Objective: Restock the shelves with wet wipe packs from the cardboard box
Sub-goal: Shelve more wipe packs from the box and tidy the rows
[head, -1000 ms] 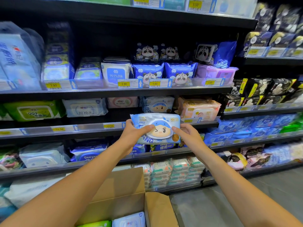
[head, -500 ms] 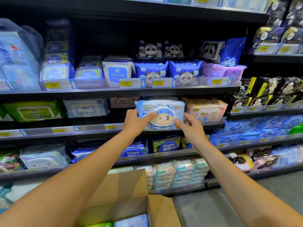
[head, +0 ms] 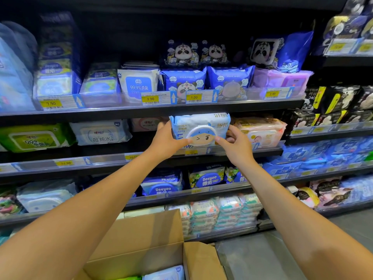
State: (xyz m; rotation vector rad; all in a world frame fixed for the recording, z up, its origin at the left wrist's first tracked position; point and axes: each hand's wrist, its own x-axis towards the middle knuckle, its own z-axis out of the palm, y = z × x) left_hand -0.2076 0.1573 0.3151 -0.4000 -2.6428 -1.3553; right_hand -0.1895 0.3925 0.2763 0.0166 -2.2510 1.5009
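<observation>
A blue and white wet wipe pack (head: 199, 126) with a cartoon face on its lid is held at the second shelf (head: 101, 161), between a pale pink pack (head: 148, 124) and a peach pack (head: 260, 131). My left hand (head: 166, 141) grips its left end and my right hand (head: 236, 144) grips its right end. The open cardboard box (head: 145, 239) sits low in front of me. A white and blue pack (head: 165, 273) and a sliver of a green pack lie in it.
Stocked shelves fill the view. A green pack (head: 34, 138) and a white pack (head: 101, 133) lie on the second shelf to the left. Panda packs (head: 183, 81) sit above, Deeyeo packs (head: 205, 177) below. Grey floor (head: 262, 255) shows right of the box.
Both hands have lifted the cartoon-face pack up and forward from below the second shelf's edge into the shelf slot. The view has moved closer to the shelves.
</observation>
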